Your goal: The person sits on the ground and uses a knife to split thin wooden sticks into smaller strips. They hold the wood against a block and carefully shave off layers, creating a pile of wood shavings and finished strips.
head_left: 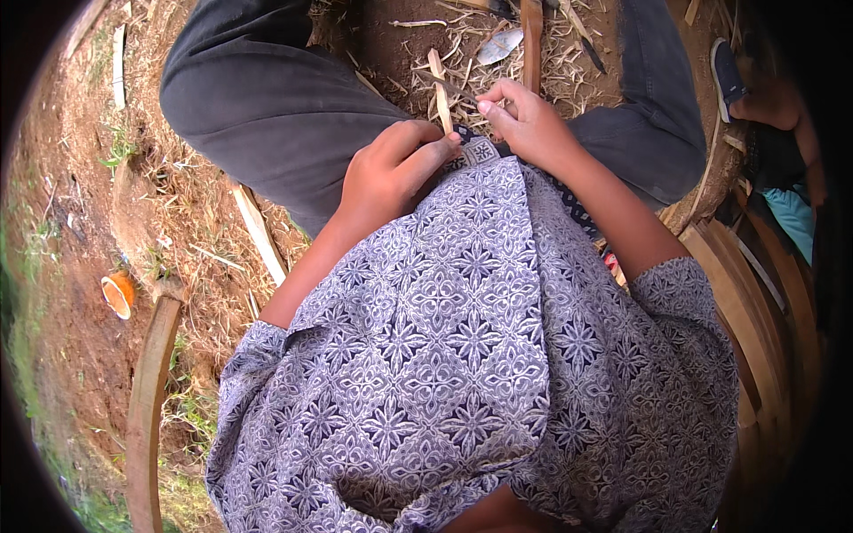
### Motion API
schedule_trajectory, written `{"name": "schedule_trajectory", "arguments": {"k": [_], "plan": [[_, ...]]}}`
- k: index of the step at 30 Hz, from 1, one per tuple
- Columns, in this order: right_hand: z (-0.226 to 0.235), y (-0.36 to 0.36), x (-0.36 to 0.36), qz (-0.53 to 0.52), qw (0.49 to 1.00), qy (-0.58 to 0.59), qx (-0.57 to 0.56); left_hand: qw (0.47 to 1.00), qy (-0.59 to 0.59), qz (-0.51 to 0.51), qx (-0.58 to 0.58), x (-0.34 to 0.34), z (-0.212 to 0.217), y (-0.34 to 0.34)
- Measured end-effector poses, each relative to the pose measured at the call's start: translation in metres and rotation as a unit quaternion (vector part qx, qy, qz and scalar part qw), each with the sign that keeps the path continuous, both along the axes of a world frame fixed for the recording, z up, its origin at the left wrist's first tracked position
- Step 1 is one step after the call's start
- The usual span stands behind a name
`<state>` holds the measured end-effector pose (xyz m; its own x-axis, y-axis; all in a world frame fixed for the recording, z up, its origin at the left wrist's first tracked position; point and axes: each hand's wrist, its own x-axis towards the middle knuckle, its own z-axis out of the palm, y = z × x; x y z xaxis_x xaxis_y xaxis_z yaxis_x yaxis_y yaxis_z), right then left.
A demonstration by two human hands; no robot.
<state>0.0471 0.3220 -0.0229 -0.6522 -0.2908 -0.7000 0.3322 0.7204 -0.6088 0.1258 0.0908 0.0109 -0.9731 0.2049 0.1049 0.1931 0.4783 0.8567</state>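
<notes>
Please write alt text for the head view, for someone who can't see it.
The left hand holds a pale wooden stick; the right hand holds a thin, dark, blade-like tool that crosses it in the picture. Wood shavings litter the ground between dark-trousered legs.

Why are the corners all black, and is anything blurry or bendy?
Head view: the wide fisheye lens leaves dark corners and makes the planks near the right rim look curved; also there, the lower-left grass looks blurry, the patterned shirt sharper.
</notes>
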Motion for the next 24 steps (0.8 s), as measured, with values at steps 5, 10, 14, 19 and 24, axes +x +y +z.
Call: {"name": "schedule_trajectory", "arguments": {"k": [5,10,14,19,24], "plan": [[0.064,-0.003,0.001,0.005,0.996,-0.079,-0.046,1.0,0.005,-0.014,0.002,0.0,0.002,0.0],[0.073,-0.01,0.003,0.05,0.997,-0.005,-0.05,1.0,0.008,0.001,0.016,0.006,-0.007,0.001],[0.063,-0.012,0.005,0.068,0.996,0.036,-0.046,1.0,0.014,0.0,0.022,0.004,-0.007,0.0],[0.051,-0.02,-0.003,0.09,0.995,0.028,-0.015,0.998,0.037,0.046,0.009,0.005,-0.016,0.004],[0.009,-0.026,-0.006,0.084,0.992,0.092,0.006,0.998,0.056,0.003,-0.01,-0.003,-0.019,-0.002]]}}
